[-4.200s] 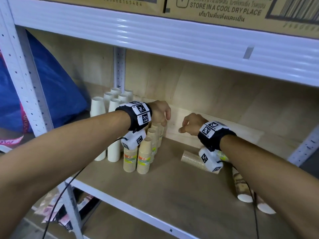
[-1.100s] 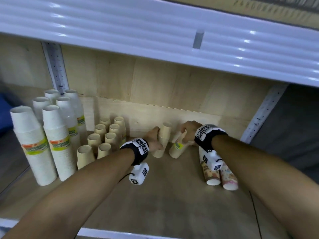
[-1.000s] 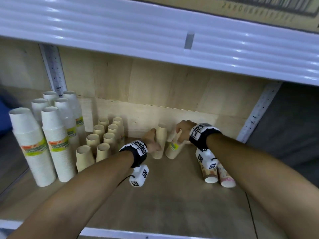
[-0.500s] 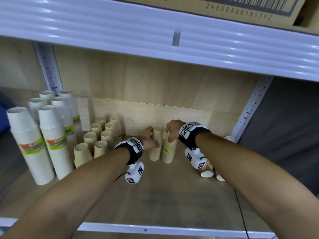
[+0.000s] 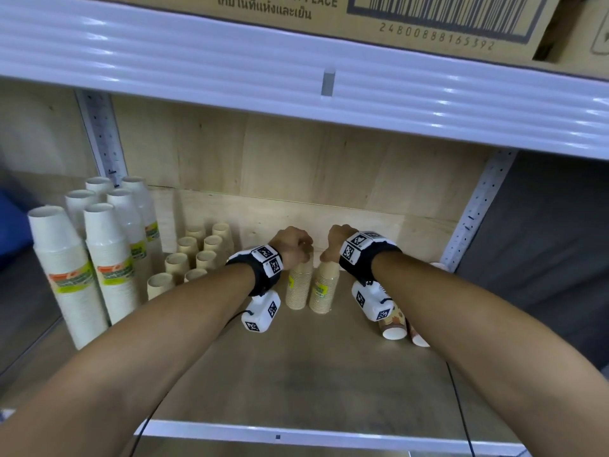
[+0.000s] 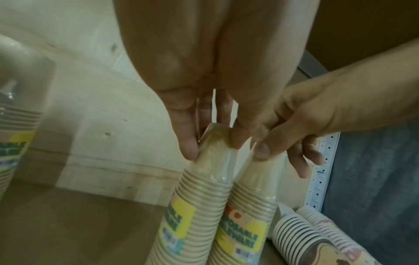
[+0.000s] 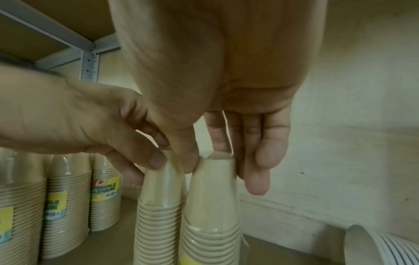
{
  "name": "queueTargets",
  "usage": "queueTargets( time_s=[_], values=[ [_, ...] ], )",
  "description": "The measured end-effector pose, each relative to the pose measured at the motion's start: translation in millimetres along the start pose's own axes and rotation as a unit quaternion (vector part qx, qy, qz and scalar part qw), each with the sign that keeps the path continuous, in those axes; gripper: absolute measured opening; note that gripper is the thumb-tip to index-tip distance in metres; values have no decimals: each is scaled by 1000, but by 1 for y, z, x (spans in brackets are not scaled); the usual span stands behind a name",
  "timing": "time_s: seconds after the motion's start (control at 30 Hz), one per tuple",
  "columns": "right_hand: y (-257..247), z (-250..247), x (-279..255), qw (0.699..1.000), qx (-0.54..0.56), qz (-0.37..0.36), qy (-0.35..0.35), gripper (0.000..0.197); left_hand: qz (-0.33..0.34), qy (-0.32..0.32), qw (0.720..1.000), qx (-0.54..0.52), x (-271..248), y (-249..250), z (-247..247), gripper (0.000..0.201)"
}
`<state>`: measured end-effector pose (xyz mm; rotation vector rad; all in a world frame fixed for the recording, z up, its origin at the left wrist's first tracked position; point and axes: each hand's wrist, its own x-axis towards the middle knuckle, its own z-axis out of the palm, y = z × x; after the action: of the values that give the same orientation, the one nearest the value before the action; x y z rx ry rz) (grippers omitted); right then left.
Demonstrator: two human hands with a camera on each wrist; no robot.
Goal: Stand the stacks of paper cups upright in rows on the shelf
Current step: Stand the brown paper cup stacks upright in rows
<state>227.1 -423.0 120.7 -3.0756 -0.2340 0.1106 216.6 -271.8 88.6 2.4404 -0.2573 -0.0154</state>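
Observation:
Two wrapped stacks of beige paper cups stand upright side by side near the back of the wooden shelf [image 5: 313, 374]. My left hand [image 5: 295, 247] [image 6: 213, 147] pinches the top of the left stack [image 5: 298, 288] [image 6: 195, 206] [image 7: 158, 215] between thumb and fingers. My right hand [image 5: 333, 240] [image 7: 217, 161] pinches the top of the right stack [image 5: 324, 290] [image 6: 251, 206] [image 7: 211, 215] the same way. The two stacks touch or nearly touch along their sides.
Tall white cup stacks [image 5: 66, 275] stand in rows at the far left, with several short beige stacks [image 5: 197, 255] beside them. Two patterned stacks [image 5: 393, 324] lie on their sides at the right, by the perforated post [image 5: 474, 209]. An upper shelf beam [image 5: 296, 94] hangs overhead.
The right stack was tilted a second ago and now stands upright against the left one. Both hands have slid up to the stack tops.

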Motion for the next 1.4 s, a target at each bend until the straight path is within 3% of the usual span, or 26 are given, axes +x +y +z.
queueTargets(
  time_s=[0.07,0.13,0.3,0.4,0.57,0.67,0.8,0.97,1.03,1.13,1.27,1.4],
  values=[
    [-1,-1,-1,1000,0,-12,4,22,-14,25,1000,4,-2,0,1,32],
    [-2,-2,-3,1000,-1,-21,1,29,-34,44,998,-8,-3,0,3,33],
    [-5,-2,-8,1000,10,-12,-9,36,-22,9,1000,-15,-5,3,3,48],
    [-7,0,-5,999,22,-17,-18,40,-6,12,1000,18,-7,2,3,39],
    [-11,-2,-7,999,14,-22,-32,35,-42,43,998,9,-8,-2,3,38],
    [-10,-1,-7,999,20,-18,-36,27,-28,24,999,5,-10,1,4,48],
    [-13,3,-7,1000,6,-10,-13,41,7,4,999,36,-11,3,6,43],
    [-14,-1,-11,999,-33,-25,-34,12,-13,40,998,54,-11,1,4,37],
    [-16,-3,-13,997,-47,-37,-41,22,-17,38,998,45,-10,1,4,42],
    [-17,-4,-14,997,-43,-42,-45,7,-7,24,998,49,-11,2,4,42],
    [-16,-4,-14,998,0,-44,-50,31,2,16,997,76,-11,3,0,36],
    [-15,-7,-17,997,19,-52,-47,38,-3,-20,997,79,-10,7,-6,37]
  ],
)
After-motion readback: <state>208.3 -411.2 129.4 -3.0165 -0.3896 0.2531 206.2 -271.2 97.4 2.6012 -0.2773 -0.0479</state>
